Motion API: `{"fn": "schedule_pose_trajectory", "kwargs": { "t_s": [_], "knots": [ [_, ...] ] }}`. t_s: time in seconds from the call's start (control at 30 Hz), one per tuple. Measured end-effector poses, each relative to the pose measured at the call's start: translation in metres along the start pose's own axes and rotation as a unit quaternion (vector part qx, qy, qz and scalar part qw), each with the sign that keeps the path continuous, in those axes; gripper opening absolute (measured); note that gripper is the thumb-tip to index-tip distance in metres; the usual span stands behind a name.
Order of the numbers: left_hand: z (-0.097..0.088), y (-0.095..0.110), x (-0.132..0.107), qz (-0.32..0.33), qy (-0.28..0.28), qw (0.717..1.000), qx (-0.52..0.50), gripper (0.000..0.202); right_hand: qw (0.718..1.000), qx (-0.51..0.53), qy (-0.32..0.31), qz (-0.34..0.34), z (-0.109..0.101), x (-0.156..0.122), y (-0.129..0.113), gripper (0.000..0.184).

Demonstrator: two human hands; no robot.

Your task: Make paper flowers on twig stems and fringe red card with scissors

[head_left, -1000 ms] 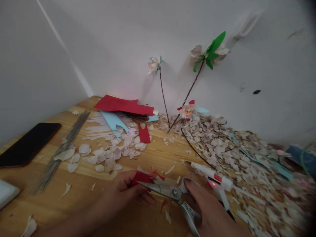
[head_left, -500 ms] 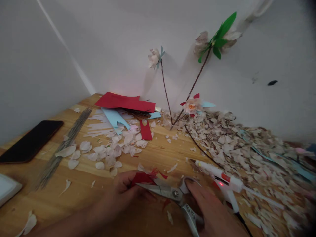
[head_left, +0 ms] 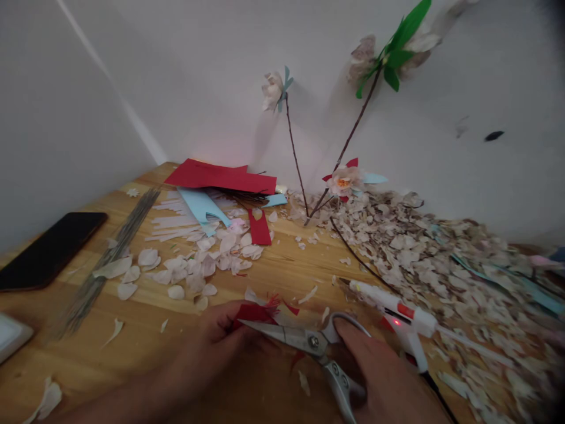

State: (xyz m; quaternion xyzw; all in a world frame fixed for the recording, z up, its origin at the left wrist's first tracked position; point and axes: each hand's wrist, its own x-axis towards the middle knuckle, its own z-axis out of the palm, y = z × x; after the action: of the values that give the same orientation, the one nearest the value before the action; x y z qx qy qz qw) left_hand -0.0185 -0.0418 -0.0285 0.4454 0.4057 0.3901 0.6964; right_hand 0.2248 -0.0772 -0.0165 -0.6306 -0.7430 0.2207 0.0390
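My left hand (head_left: 220, 335) pinches a piece of red paper (head_left: 252, 312) low in the middle of the view. Grey metal scissors (head_left: 304, 340) are in my right hand (head_left: 384, 377), its thumb through the upper handle loop. Their blades lie across the red paper and point left; the lower blade is partly hidden. Thin red shreds (head_left: 273, 300) show just beyond the blades, and a small red scrap (head_left: 291, 308) lies beside them on the wooden table (head_left: 176, 359). My right hand's fingers are mostly hidden behind the lower handle.
A glue gun (head_left: 397, 315) with a lit red light lies to the right, before a heap of dried petals (head_left: 419, 253). Flower twigs (head_left: 295, 156) lean near the wall. Red sheets (head_left: 220, 175), thin wires (head_left: 119, 247) and a black phone (head_left: 53, 250) lie left.
The scissor handles are spread a little wider than before, while the blades stay at the red paper. My view has shifted slightly; other things lie as before.
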Motion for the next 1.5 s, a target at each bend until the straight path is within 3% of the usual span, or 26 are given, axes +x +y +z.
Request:
{"fn": "schedule_pose_trajectory", "kwargs": {
  "t_s": [0.1, 0.4, 0.8, 0.93, 1.23, 1.4, 1.5],
  "knots": [
    [0.000, 0.000, 0.001, 0.004, -0.001, 1.000, 0.001, 0.012, 1.000, 0.009, -0.001, 0.011, -0.003, 0.000, -0.005, 0.026],
    [-0.001, 0.003, 0.004, 0.013, -0.023, 0.999, -0.026, 0.011, 1.000, 0.003, -0.008, 0.019, -0.001, 0.004, -0.002, 0.025],
    [-0.003, 0.004, 0.003, -0.036, -0.043, 0.996, -0.064, 0.021, 1.000, -0.021, -0.014, 0.001, 0.005, 0.003, 0.006, 0.012],
    [-0.004, 0.001, 0.004, -0.041, -0.043, 0.997, -0.058, 0.019, 0.999, -0.034, 0.008, -0.024, 0.007, 0.004, 0.011, 0.014],
    [-0.003, 0.003, 0.004, -0.050, -0.050, 0.996, -0.054, 0.016, 0.999, -0.039, -0.037, 0.012, 0.005, 0.006, 0.015, 0.021],
    [-0.003, 0.003, 0.004, -0.065, -0.056, 0.994, -0.066, 0.015, 1.000, -0.022, -0.011, 0.001, 0.000, 0.004, 0.009, 0.016],
    [-0.003, 0.003, 0.004, -0.047, -0.044, 0.997, -0.052, 0.013, 1.000, -0.013, 0.003, -0.023, -0.003, 0.003, 0.005, 0.029]
  ]
}}
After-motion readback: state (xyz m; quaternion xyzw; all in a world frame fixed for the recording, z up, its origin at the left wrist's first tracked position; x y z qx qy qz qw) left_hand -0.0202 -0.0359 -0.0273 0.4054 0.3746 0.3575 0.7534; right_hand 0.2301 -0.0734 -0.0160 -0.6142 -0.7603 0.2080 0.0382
